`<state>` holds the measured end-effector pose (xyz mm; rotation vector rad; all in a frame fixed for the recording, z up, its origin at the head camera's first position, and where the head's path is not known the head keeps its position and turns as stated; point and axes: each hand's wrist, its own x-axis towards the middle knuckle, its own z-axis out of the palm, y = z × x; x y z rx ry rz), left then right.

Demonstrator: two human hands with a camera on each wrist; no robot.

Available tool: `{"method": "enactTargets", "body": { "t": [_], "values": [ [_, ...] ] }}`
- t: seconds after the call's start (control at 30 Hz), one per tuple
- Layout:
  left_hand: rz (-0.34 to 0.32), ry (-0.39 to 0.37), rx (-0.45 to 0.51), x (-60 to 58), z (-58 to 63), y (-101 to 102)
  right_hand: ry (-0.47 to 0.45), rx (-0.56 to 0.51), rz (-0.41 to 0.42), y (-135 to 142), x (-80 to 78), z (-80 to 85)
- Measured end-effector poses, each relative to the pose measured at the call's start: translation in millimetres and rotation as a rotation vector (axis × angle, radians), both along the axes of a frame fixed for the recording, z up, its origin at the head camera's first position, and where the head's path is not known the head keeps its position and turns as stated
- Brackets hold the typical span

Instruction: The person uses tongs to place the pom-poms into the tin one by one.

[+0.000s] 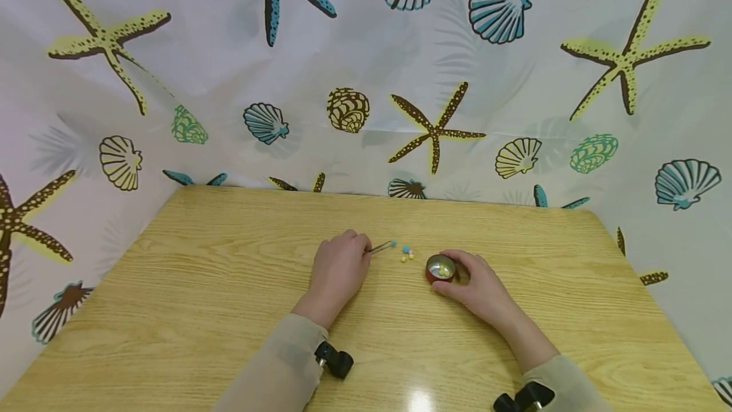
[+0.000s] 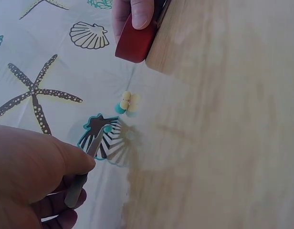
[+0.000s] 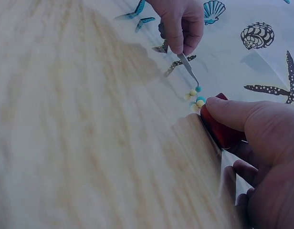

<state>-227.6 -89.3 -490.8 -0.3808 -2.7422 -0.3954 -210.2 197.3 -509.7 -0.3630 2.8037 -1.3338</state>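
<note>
My left hand [image 1: 341,271] pinches a pair of metal tweezers [image 2: 96,143] between thumb and fingers. At the tweezers' tips is a small blue bead [image 2: 107,128]; I cannot tell whether it is lifted off the table. Just right of the tips lie several loose beads: a blue bead [image 1: 406,249], a pinkish one beside it, and yellow beads [image 1: 411,257]. My right hand [image 1: 480,288] grips a small round red tin [image 3: 222,125], thumb on the near side and fingers on the far side. The tin stands upright on the table, with yellow beads [image 1: 443,270] inside.
Both hands work over a light wooden table [image 1: 229,259] with a glossy surface. A white cloth [image 1: 320,62] printed with starfish and shells hangs behind the table and along both sides. Small black camera mounts [image 1: 334,360] sit on both wrists over beige sleeves.
</note>
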Motion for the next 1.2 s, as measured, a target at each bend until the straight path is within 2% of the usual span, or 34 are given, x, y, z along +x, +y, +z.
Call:
{"method": "enactTargets", "body": {
  "t": [0.37, 0.63, 0.93, 1.2],
  "values": [
    [-0.036, 0.046, 0.01, 2.2, 13.5, 6, -0.009, -0.001, -0.003, 1, -2.1, -2.0],
    [-0.097, 0.116, 0.007, 10.4, 26.5, 17, -0.009, -0.001, -0.003, 2, -3.5, -1.3],
    [-0.159, 0.09, -0.057, 20.4, 34.4, 36, 0.02, 0.001, 0.002, 1, -3.4, 0.8],
    [-0.212, 0.073, -0.133, 28.7, 31.9, 50, 0.007, -0.005, 0.0, 0, -2.7, 1.9]
  ]
}}
